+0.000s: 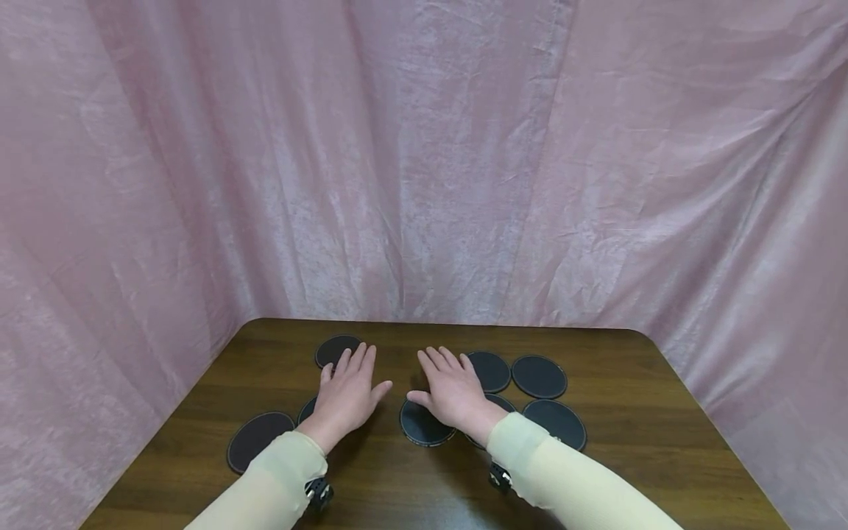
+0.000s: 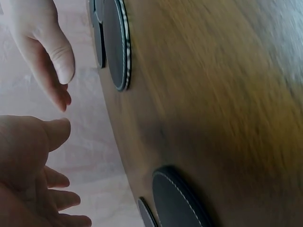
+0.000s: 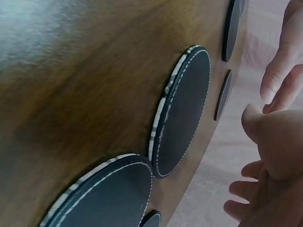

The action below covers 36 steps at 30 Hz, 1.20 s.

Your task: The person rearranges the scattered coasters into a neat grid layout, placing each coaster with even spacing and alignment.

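My left hand [image 1: 347, 397] hovers over the left half of the table with its fingers extended and the thumb out to the side. Around it lie round black coasters with pale stitching: one at the back [image 1: 336, 349], one at the front left [image 1: 260, 439], and one mostly hidden behind the hand [image 1: 306, 410]. Opposite, my right hand [image 1: 453, 389] is likewise raised, palm down and fingers spread, above several more coasters. A near coaster [image 1: 424, 427] sits under its thumb side; another [image 3: 182, 113] shows a black-and-white edge in the right wrist view. Neither hand holds anything.
Further right on the brown wooden table [image 1: 636, 412] lie a back-right coaster [image 1: 539, 377] and a front-right coaster [image 1: 556, 422], the latter partly covered by the right sleeve. Pink velvet curtain [image 1: 424, 162] hangs behind the table and along both sides.
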{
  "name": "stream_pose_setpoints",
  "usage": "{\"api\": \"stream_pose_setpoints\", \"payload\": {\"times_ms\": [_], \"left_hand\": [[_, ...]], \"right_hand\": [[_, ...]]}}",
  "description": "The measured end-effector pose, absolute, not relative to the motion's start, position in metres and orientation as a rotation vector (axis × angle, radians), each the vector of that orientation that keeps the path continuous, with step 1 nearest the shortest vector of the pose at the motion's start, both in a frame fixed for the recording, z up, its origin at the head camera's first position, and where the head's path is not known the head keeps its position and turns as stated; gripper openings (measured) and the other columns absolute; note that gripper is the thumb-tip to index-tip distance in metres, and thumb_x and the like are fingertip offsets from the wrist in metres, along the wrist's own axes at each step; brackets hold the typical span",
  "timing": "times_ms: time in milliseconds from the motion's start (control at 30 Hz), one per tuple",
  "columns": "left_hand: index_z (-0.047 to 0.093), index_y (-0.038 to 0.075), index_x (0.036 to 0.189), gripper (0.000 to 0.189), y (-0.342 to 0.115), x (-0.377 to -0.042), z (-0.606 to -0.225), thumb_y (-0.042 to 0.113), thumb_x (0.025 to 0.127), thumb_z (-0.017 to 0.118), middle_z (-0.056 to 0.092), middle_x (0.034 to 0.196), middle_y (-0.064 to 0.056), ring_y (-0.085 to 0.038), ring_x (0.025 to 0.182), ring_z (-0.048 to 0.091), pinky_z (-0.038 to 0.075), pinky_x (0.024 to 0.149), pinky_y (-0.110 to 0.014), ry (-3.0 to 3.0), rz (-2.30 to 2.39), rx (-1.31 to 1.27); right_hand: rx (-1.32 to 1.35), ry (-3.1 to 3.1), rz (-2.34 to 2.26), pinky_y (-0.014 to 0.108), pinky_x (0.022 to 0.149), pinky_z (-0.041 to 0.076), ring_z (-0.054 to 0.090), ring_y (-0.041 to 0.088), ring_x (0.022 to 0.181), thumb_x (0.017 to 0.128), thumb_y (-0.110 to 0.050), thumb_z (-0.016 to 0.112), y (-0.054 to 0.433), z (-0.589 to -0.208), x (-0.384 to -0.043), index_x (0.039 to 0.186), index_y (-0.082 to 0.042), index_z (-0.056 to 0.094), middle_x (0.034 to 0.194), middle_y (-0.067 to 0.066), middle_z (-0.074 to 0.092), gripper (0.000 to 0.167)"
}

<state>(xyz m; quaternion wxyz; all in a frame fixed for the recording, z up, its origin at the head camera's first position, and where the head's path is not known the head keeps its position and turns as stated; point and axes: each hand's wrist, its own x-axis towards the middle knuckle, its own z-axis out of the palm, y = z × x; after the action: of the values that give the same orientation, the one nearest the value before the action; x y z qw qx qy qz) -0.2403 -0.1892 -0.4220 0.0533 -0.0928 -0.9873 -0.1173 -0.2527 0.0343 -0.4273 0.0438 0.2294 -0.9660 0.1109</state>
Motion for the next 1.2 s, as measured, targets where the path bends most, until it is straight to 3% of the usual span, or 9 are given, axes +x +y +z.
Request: {"api": "stream_pose_setpoints", "payload": {"times_ms": [300,800,1200], "left_hand": [[0.033,0.003,0.172,0.083,-0.205,-0.251,-0.425,0.051,0.112,0.063,0.026,0.179,-0.022,-0.050,0.164,0.020,0.017,0.124,-0.077,-3.032,-0.310,-0.214],[0.034,0.000,0.171,0.079,-0.220,-0.260,-0.421,0.048,0.114,0.061,0.024,0.179,-0.025,-0.052,0.164,0.020,0.017,0.123,-0.079,-3.028,-0.298,-0.167],[0.034,0.000,0.171,0.079,-0.232,-0.274,-0.424,0.049,0.114,0.060,0.022,0.179,-0.025,-0.052,0.164,0.017,0.011,0.122,-0.081,-3.059,-0.337,-0.049]], "right_hand": [[0.717,-2.937,0.320,0.065,0.128,0.025,0.033,0.037,0.163,0.110,-0.061,0.058,0.026,-0.427,-0.265,0.171,-0.012,0.041,0.175,0.013,0.041,0.080],[0.743,-2.898,0.403,0.066,0.129,0.021,0.028,0.038,0.165,0.111,-0.056,0.060,0.012,-0.435,-0.287,0.172,-0.009,0.038,0.176,0.015,0.038,0.080],[0.741,-2.935,0.363,0.064,0.130,0.020,0.026,0.034,0.166,0.111,-0.062,0.056,-0.002,-0.445,-0.309,0.174,-0.013,0.035,0.177,0.011,0.036,0.082]]}}
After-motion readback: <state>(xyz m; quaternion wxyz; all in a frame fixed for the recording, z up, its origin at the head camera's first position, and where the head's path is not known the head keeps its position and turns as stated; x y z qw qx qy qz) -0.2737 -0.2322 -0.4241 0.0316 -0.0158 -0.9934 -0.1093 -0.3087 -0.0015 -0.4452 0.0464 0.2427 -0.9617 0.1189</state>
